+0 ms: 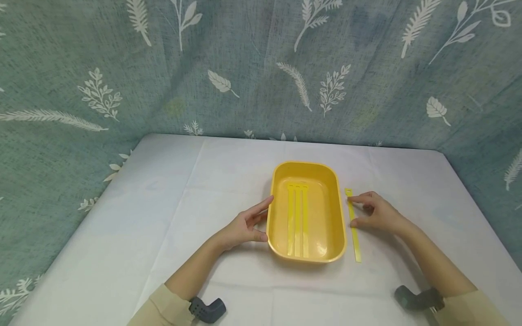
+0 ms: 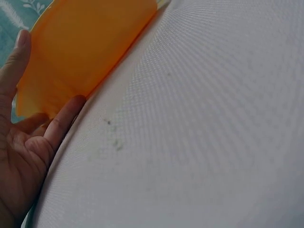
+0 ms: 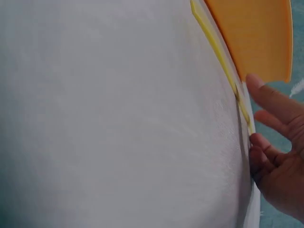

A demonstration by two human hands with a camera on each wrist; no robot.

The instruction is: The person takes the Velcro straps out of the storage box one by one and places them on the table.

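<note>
The tray (image 1: 328, 208) sits on the table (image 1: 195, 190); white cloth extends broadly to its left. A narrow gap separates its right wall from the loose strip (image 1: 356, 246). Three strips (image 1: 297, 222) lie parallel inside. The left hand (image 1: 244, 228), fingers extended, touches the tray's left wall. The right hand (image 1: 378, 213), fingers slightly bent and spread, touches the loose strip near its looped far end; thumb contact cannot be determined. Both wrist views crop the tray.
</note>
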